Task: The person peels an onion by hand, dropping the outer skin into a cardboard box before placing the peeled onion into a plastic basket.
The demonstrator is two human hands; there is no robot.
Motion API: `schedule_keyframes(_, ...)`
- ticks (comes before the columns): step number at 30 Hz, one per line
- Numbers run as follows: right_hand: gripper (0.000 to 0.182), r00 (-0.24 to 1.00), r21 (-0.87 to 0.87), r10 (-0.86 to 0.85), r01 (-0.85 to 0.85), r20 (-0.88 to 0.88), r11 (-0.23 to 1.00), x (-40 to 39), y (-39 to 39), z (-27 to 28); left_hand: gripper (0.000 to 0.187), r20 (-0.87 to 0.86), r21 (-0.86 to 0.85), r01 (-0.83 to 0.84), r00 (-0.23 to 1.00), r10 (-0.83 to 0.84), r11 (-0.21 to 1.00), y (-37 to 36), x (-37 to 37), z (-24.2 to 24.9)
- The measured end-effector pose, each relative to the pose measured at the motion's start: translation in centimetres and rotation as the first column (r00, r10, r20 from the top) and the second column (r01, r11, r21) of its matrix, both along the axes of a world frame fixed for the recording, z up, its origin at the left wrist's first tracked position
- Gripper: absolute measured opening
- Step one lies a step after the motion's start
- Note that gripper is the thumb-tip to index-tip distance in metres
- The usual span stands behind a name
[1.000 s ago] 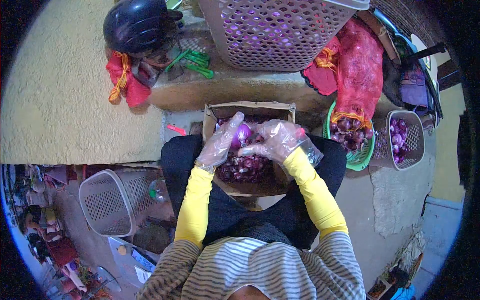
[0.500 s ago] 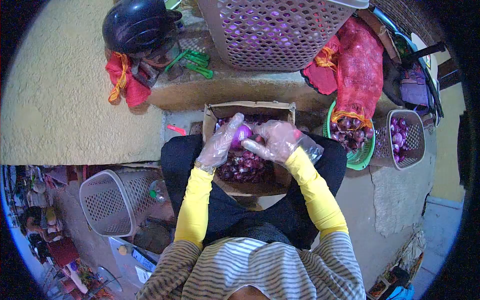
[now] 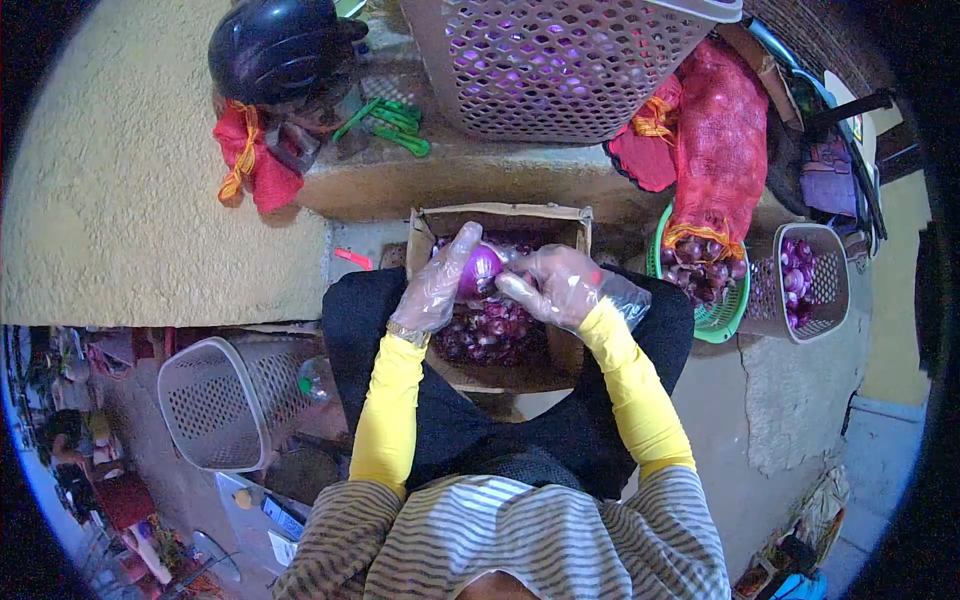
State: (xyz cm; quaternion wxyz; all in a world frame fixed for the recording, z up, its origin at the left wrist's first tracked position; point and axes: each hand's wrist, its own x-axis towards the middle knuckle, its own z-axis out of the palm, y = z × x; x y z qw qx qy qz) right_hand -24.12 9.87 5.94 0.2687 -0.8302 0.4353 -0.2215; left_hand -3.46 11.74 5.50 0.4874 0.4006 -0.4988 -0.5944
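Note:
My left hand [image 3: 432, 285], in a clear plastic glove, is closed around a shiny purple onion [image 3: 480, 270]. Its bulb faces right, over the open cardboard box [image 3: 478, 378] between my knees. Thumb and fingers of my right hand [image 3: 556, 284], gloved too, are pressed together against the onion's right side. A spot of red shows through that glove near the palm; what it belongs to is hidden. Below both hands, loose purple onion skins [image 3: 480, 335] cover the box's bottom.
A large plastic basket [image 3: 560, 70] of onions stands on the ledge ahead. To the right are a red mesh sack [image 3: 720, 130], a green basket [image 3: 715, 325] and a grey basket [image 3: 830, 290] holding onions. Another grey basket [image 3: 210, 400] lies at left, near a helmet [image 3: 275, 50].
The onion has turned slightly in my left hand. My right thumb and fingers have shifted a little along its right side. Everything else stays in place.

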Motion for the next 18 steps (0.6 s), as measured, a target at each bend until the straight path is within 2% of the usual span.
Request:
schedule_keyframes(1,0.033,1.0,0.015,-0.001,0.001,0.017,1.0,-0.1,0.0,0.1,0.053,0.0,0.0,-0.001,1.0,0.001,1.0,-0.4,0.3,-0.5)
schedule_keyframes(3,0.033,0.999,0.038,-0.019,0.018,0.036,0.999,-0.2,-0.1,0.1,0.059,-0.027,0.321,0.077,0.997,-0.072,0.944,-1.5,0.8,-0.7)
schedule_keyframes(4,0.033,0.998,0.061,-0.038,0.035,0.055,0.998,-0.2,-0.1,0.2,0.059,-0.028,0.321,0.077,0.997,-0.072,0.944,-1.2,0.9,-0.4)
schedule_keyframes(6,0.035,0.998,0.058,-0.032,0.029,0.051,0.998,-0.4,-0.1,1.2,0.062,0.201,0.05,0.082,0.976,-0.09,0.995,-0.4,1.0,0.4)
schedule_keyframes(7,0.037,0.999,0.054,-0.026,0.023,0.047,0.998,-0.4,-0.1,1.6,0.062,0.2,0.05,0.081,0.976,-0.089,0.995,-0.4,1.1,-0.1)
schedule_keyframes(8,0.037,0.999,0.053,-0.025,0.023,0.047,0.998,-0.4,0.0,1.5,0.063,0.255,-0.034,0.077,0.965,-0.066,0.996,-0.5,1.3,-1.0)
schedule_keyframes(9,0.041,1.0,0.023,-0.014,0.013,0.025,1.0,-0.4,0.0,1.4,0.064,0.307,-0.117,0.077,0.951,-0.038,0.99,-0.7,1.1,-0.5)
schedule_keyframes(10,0.046,1.0,-0.008,-0.003,0.003,0.002,1.0,-0.4,0.0,1.3,0.064,0.307,-0.118,0.078,0.951,-0.038,0.99,-0.9,0.9,0.0)
schedule_keyframes(11,0.046,1.0,-0.008,-0.004,0.004,0.002,1.0,-0.4,0.0,1.3,0.064,0.146,0.148,0.073,0.985,-0.094,0.986,-1.1,0.8,0.6)
schedule_keyframes(12,0.049,0.998,-0.006,0.059,-0.059,-0.001,0.998,-0.5,-0.1,1.3,0.065,-0.027,0.401,0.106,0.994,-0.104,0.91,-1.3,0.5,1.3)
schedule_keyframes(14,0.052,0.992,-0.004,0.122,-0.122,-0.002,0.992,-0.6,-0.1,1.0,0.066,-0.084,0.4,0.121,0.992,-0.095,0.909,-1.6,0.4,0.8)
schedule_keyframes(15,0.054,0.993,0.001,0.103,-0.104,-0.051,0.995,-0.4,0.0,0.7,0.067,-0.142,0.398,0.136,0.986,-0.086,0.907,-1.8,0.3,0.5)
schedule_keyframes(18,0.053,0.99,-0.016,0.055,-0.057,-0.13,0.998,-0.2,0.2,1.0,0.071,-0.175,0.397,0.12,0.983,-0.053,0.91,-1.9,0.1,-0.4)
